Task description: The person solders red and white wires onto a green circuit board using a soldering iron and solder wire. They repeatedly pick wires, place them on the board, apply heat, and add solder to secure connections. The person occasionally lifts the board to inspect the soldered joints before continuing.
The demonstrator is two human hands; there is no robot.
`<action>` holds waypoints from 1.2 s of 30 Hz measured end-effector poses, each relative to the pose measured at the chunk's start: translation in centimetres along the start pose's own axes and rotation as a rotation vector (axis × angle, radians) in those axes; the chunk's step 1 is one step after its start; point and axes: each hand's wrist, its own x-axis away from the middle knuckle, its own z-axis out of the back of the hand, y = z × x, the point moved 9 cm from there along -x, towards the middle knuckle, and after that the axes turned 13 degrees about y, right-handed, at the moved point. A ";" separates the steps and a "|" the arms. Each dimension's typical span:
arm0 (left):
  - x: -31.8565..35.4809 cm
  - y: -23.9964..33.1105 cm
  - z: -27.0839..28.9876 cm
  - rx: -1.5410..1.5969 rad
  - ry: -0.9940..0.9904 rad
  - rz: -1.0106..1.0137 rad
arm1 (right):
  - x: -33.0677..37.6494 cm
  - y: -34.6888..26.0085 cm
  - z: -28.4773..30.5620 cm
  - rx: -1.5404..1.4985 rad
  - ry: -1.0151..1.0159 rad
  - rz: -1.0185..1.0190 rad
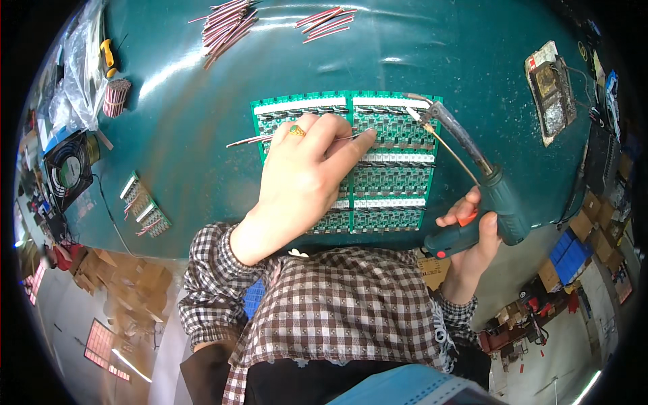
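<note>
While the left hand [307, 172] lies flat across the green circuit-board panel [388, 162], its fingers [351, 143] pinch a thin red-and-white wire [246, 140] against the board, the wire's free end trailing off to the left. The right hand [472, 233] is closed around the grip of a teal soldering gun [482, 202], index finger by the orange trigger; the gun's tip [413, 113] sits at the top edge of the panel's right half, with a thin solder strand running along the barrel. The panel lies in the middle of the dark green desk [182, 121], just ahead of the person's checked sleeves.

To do this joint well, I judge the wire end should be held dead still on its pad, the tip touching pad and wire together, and the pinching fingers kept well back from the hot barrel. Only a little solder should go in, so that neighbouring pads do not bridge.

2 loose bundles of red-and-white wires lie at the desk's far edge [226, 23] and [327, 20]. A clear plastic bag [81, 67] sits far left, above a small black fan [67, 169]. 2 small finished boards [145, 206] lie left of the panel. A crusted rectangular tip-cleaning tray [550, 91] is at far right. Brown cartons [131, 280] stand on the floor at lower left, and blue boxes [567, 253] at lower right.
</note>
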 end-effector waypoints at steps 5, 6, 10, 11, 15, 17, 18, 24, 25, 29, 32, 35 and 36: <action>0.2 0.1 0.3 0.034 0.034 -0.053 | 0.1 0.1 0.1 -0.006 -0.008 -0.001; 0.3 0.0 0.2 0.041 0.046 -0.052 | 0.1 0.1 0.2 -0.006 -0.005 0.000; 0.4 0.0 0.4 0.039 0.068 -0.042 | 0.2 0.0 0.0 -0.009 -0.017 0.007; 0.3 0.0 0.3 0.036 0.067 -0.040 | 0.2 -0.1 -0.1 -0.009 -0.021 0.012; 0.2 0.0 0.2 0.024 0.035 -0.022 | 0.3 -0.2 -0.2 -0.001 -0.018 0.016; 0.2 -0.1 0.1 0.021 0.045 -0.018 | 0.4 -0.2 -0.2 -0.001 -0.011 0.013; 0.2 0.0 0.0 0.010 0.033 -0.034 | 0.4 -0.2 -0.2 -0.039 -0.014 0.012; 0.4 0.1 -0.3 -0.020 0.043 -0.096 | 0.6 -0.4 -0.3 -0.105 -0.020 0.024; 0.5 0.1 -0.3 -0.014 0.052 -0.100 | 0.7 -0.3 -0.2 -0.102 -0.015 0.023; 0.5 0.0 0.2 0.036 0.089 -0.095 | 0.7 -0.6 -0.3 -0.092 -0.025 0.037; 0.3 -0.1 0.3 0.079 0.061 -0.074 | 0.8 -0.6 -0.2 -0.095 -0.018 0.039; 0.1 -1.2 0.7 0.174 0.137 0.023 | 1.0 -0.8 -0.2 -0.086 -0.014 0.037; 0.0 -1.5 0.7 0.197 0.134 0.082 | 1.1 -0.8 -0.1 -0.076 -0.011 0.042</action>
